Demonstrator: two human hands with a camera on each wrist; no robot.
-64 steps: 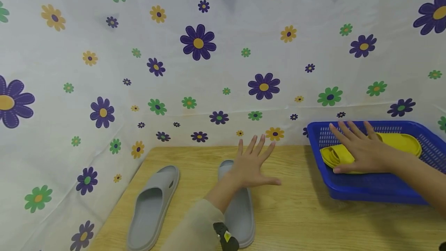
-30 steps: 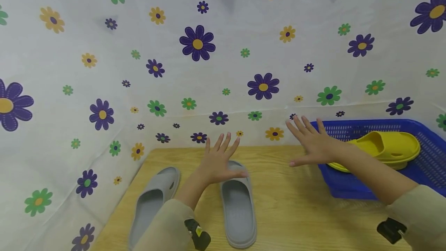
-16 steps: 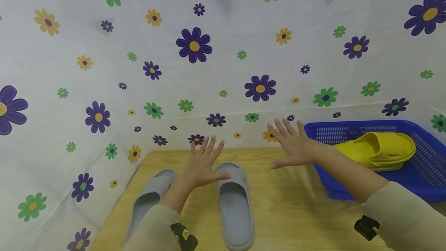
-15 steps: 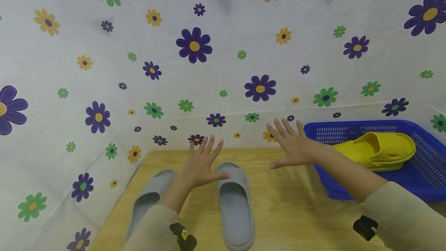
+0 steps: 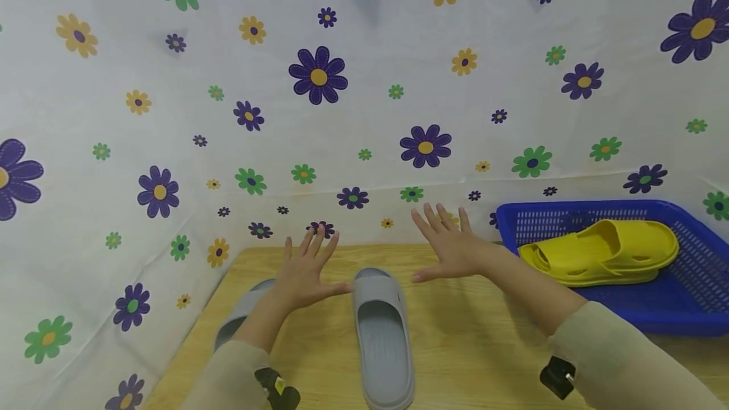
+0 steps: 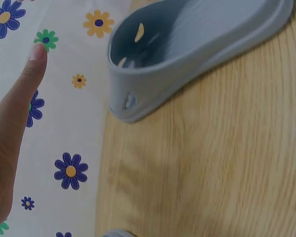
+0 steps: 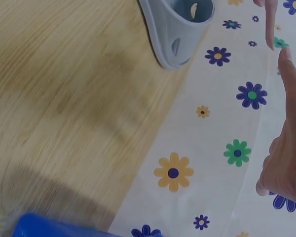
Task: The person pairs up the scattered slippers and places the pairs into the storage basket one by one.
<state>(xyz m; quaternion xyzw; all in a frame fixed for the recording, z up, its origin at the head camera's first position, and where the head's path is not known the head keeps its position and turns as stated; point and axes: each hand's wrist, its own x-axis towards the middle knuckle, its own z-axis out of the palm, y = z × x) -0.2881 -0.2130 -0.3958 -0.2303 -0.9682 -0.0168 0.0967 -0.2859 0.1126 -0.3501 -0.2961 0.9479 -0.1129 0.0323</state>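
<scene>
My left hand [image 5: 302, 280] hovers with spread fingers between two grey slippers, its thumb tip overlapping the edge of the nearer-to-centre slipper [image 5: 385, 347] in the head view. The other grey slipper [image 5: 242, 312] lies at the left, partly hidden behind my left forearm. Over the middle of the table my right hand [image 5: 452, 252] is held out, fingers spread and holding nothing. A pair of yellow slippers [image 5: 604, 258], laid together, rests in the blue basket [image 5: 672, 321] at the right. The left wrist view shows my left thumb [image 6: 27, 79] apart from the central grey slipper.
The wooden table [image 5: 461, 359] carries the slippers and basket. A white sheet with printed flowers [image 5: 364, 119] hangs behind the table and along its left side. The basket stands at the right, close to the sheet.
My right hand has moved left, out from over the yellow slippers in the basket. My left hand has also moved left, from over the central grey slipper. Both stay spread; slippers stay put.
</scene>
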